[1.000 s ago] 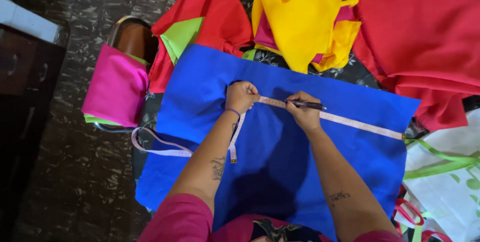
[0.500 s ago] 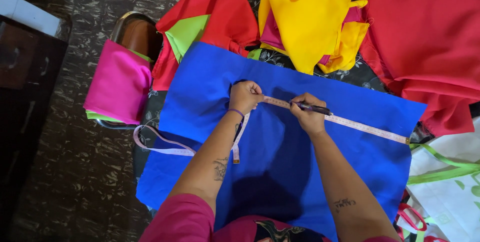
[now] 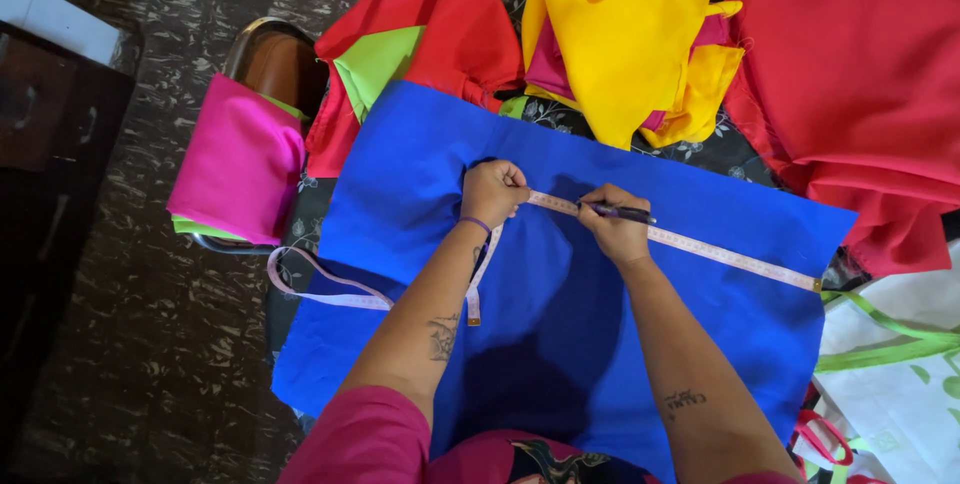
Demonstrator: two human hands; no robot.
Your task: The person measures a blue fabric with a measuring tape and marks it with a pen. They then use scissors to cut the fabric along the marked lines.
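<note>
Blue cloth [image 3: 560, 344] lay beneath both fists: left hand [image 3: 492, 191] stayed clamped on the measuring tape [image 3: 690, 242], right hand [image 3: 612, 227] still pinched its pen [image 3: 622, 211]; nothing shifted.

A dark floor [image 3: 150, 364] with pale, streaky marbling fills the left side and top edge. At the far left stands a dark wooden cabinet [image 3: 50, 154], with a pale flat surface [image 3: 55, 24] just behind it. A wooden chair [image 3: 275, 59] with a metal frame stands beside the bench. Light is even and soft.
</note>
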